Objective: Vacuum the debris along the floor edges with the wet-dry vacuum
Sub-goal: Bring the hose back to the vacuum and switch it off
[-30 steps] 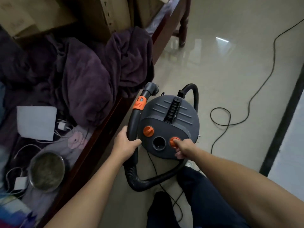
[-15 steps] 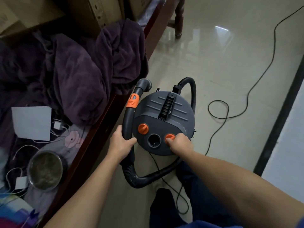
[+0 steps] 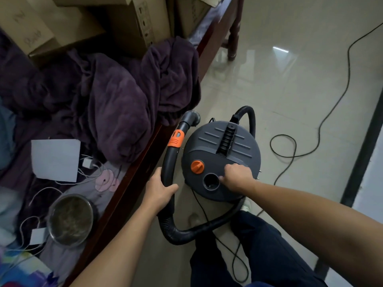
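Observation:
The grey round wet-dry vacuum (image 3: 219, 146) stands on the tiled floor beside the bed frame. Its black hose (image 3: 169, 162) with an orange collar (image 3: 175, 138) loops from under the body up past the left side. My left hand (image 3: 159, 188) grips the hose below the collar. My right hand (image 3: 236, 176) sits curled on the vacuum's lid, covering the right orange knob, which is hidden under it. A second orange knob (image 3: 197, 166) and a round port (image 3: 211, 181) show to the left of that hand.
A wooden bed frame (image 3: 132, 183) runs along the left, piled with a purple blanket (image 3: 116, 96), cardboard boxes (image 3: 132, 21), a metal bowl (image 3: 69, 219) and cables. A black power cord (image 3: 323, 121) snakes over the floor on the right. A dark strip (image 3: 364, 146) borders the floor.
My right hand has slid over the right orange knob, which showed beside the fingers before and is now covered. My left hand keeps its grip on the hose.

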Motion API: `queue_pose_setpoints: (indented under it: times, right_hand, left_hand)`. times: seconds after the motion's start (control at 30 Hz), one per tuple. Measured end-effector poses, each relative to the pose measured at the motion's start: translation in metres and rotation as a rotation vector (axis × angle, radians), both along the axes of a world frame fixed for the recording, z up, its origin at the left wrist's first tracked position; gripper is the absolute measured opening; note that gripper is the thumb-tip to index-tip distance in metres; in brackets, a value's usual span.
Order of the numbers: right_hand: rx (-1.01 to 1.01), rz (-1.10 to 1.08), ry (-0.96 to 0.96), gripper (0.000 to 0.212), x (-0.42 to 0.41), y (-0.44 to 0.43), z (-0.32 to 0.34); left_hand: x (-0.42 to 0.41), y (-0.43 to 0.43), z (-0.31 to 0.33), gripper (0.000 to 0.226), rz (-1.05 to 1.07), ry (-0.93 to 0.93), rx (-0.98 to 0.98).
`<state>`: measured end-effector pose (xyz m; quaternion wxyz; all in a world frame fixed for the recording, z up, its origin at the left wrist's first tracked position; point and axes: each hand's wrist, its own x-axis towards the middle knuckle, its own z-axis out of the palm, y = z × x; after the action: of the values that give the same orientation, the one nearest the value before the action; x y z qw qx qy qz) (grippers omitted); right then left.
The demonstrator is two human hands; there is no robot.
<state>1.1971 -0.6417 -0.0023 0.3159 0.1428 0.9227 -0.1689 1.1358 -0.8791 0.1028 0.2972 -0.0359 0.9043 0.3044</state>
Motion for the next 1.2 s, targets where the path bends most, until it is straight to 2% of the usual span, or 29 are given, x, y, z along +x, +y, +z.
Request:
queue_pose_setpoints:
  times: [0.13, 0.23, 0.33, 0.4, 0.57, 0.67, 0.8, 0.87, 0.93, 1.0, 1.07, 1.1, 1.13, 1.2]
  right_hand:
    - [-0.231, -0.307, -0.055, 0.041, -0.022, -0.045, 0.008]
    - [-0.334, -0.479, -0.116, 0.034, -0.041, -0.076, 0.01]
    - [-0.267, -0.502, -0.181, 0.005, -0.058, -0.092, 0.007]
    - [-0.17, -0.539, -0.21, 0.013, -0.064, -0.094, 0.003]
    - [0.073, -0.255, -0.018, 0.015, -0.068, -0.101, -0.003]
    - [0.095, -0.149, 0.063, 0.015, -0.057, -0.101, -0.006]
    - [0.006, -0.173, 0.084, 0.028, -0.01, -0.1, -0.012]
    - [-0.017, -0.29, 0.109, 0.035, 0.016, -0.099, -0.007]
    - [-0.003, -0.435, 0.274, 0.053, 0.021, -0.086, 0.009]
    - [0.053, -0.469, 0.538, 0.072, 0.001, -0.063, 0.034]
    - [0.113, -0.378, 0.735, 0.086, -0.03, -0.042, 0.067]
    - [0.138, -0.285, 0.762, 0.089, -0.045, -0.034, 0.083]
    - [0.156, -0.176, 0.756, 0.089, -0.058, -0.028, 0.097]
    - [0.146, -0.011, 0.733, 0.071, -0.075, -0.016, 0.118]
  left_hand:
    - [-0.002, -0.024, -0.006, 0.049, -0.023, 0.008, 0.016]
    - [0.0, -0.043, -0.011, 0.065, -0.032, 0.009, 0.03]
    - [-0.003, -0.063, -0.015, 0.076, -0.023, -0.021, 0.042]
    - [-0.008, -0.076, -0.018, 0.073, -0.032, -0.019, 0.056]
    - [-0.025, -0.099, -0.023, 0.062, -0.051, -0.015, 0.087]
    - [-0.034, -0.099, -0.022, 0.051, -0.063, -0.028, 0.12]
    - [-0.05, -0.084, -0.01, 0.049, -0.118, -0.08, 0.16]
    - [-0.065, -0.076, -0.001, 0.051, -0.173, -0.112, 0.14]
    - [-0.08, -0.065, 0.013, 0.045, -0.257, -0.145, 0.132]
    - [-0.089, -0.051, 0.03, 0.042, -0.374, -0.189, 0.128]
    - [-0.092, -0.031, 0.047, 0.041, -0.477, -0.222, 0.131]
    - [-0.091, -0.02, 0.056, 0.04, -0.513, -0.23, 0.145]
    - [-0.09, -0.009, 0.064, 0.04, -0.54, -0.239, 0.168]
    - [-0.087, 0.012, 0.078, 0.043, -0.58, -0.283, 0.224]
